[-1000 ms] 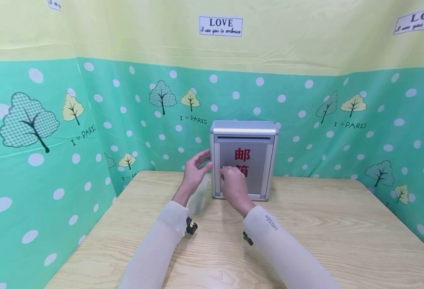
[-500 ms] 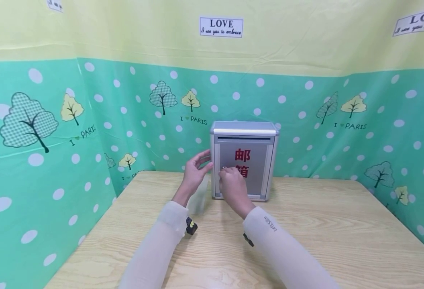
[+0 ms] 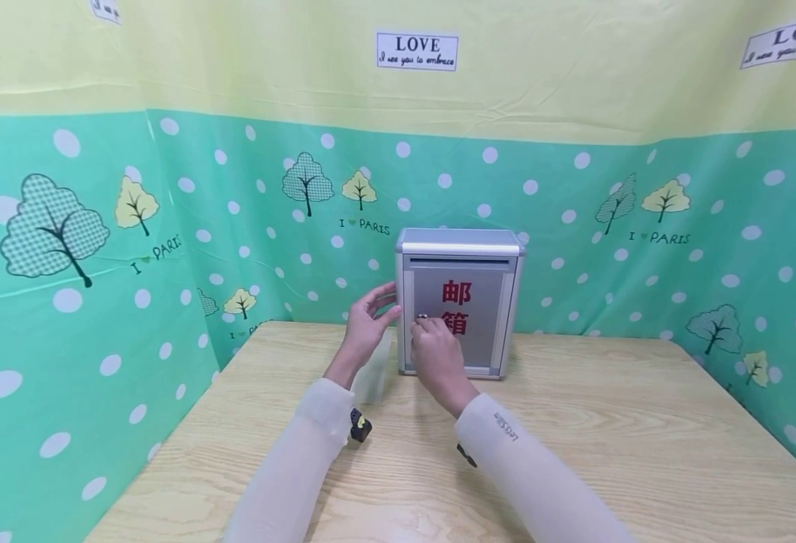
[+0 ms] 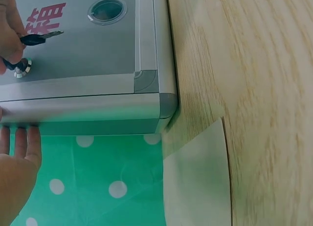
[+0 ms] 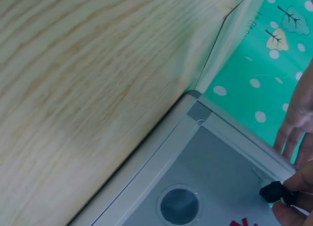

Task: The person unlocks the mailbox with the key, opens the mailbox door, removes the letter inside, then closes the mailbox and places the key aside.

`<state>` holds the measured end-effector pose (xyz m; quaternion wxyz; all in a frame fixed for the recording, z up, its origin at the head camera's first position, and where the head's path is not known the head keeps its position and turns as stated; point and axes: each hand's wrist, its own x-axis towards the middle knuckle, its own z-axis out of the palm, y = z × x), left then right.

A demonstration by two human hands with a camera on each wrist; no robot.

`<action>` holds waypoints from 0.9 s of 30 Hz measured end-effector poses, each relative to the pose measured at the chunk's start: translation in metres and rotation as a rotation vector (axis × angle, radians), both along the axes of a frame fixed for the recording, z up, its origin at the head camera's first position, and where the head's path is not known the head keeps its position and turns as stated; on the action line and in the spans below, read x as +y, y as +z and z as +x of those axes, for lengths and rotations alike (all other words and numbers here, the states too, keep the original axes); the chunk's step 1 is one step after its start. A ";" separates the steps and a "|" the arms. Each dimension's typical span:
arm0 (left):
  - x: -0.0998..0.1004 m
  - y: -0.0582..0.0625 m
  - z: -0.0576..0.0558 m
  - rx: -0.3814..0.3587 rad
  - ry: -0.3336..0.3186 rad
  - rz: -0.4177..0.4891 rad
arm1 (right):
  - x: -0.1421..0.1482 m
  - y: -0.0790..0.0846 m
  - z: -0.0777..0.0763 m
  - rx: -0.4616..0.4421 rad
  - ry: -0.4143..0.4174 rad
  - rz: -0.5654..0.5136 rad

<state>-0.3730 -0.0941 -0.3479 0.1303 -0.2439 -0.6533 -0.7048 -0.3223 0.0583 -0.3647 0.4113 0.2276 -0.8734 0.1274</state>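
Observation:
A grey metal mailbox (image 3: 482,343) with red characters and a slot near its top stands upright at the back of the table. My right hand (image 3: 437,358) is at the left of its front, pinching the black head of a key (image 5: 274,192) at the round silver lock (image 4: 22,68). A second key (image 4: 43,38) with a black head sticks out beside these fingers in the left wrist view. My left hand (image 3: 364,326) touches the mailbox's left side with fairly straight fingers, its thumb by the front edge. The key's blade is hidden.
A pale flat sheet, like an envelope (image 3: 372,381), lies on the wooden table (image 3: 595,422) left of the mailbox, partly behind my left wrist. A round window (image 4: 107,11) sits low on the mailbox's front. A patterned green and yellow curtain (image 3: 567,113) hangs behind and at the sides.
My right hand has shifted slightly downward at the lock, so that a shiny part of it now shows above the fingers. My left hand and the mailbox stay in place.

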 end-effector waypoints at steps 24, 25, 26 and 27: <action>0.000 -0.015 -0.016 0.016 0.033 0.000 | 0.005 -0.007 0.009 -0.001 0.104 -0.147; 0.000 -0.013 -0.013 0.010 0.025 0.001 | 0.006 -0.007 0.009 -0.020 0.107 -0.173; 0.000 -0.010 -0.011 0.008 0.017 0.002 | 0.007 -0.008 0.009 -0.047 0.105 -0.198; 0.000 -0.008 -0.008 0.006 0.010 0.001 | 0.008 -0.008 0.008 -0.065 0.103 -0.223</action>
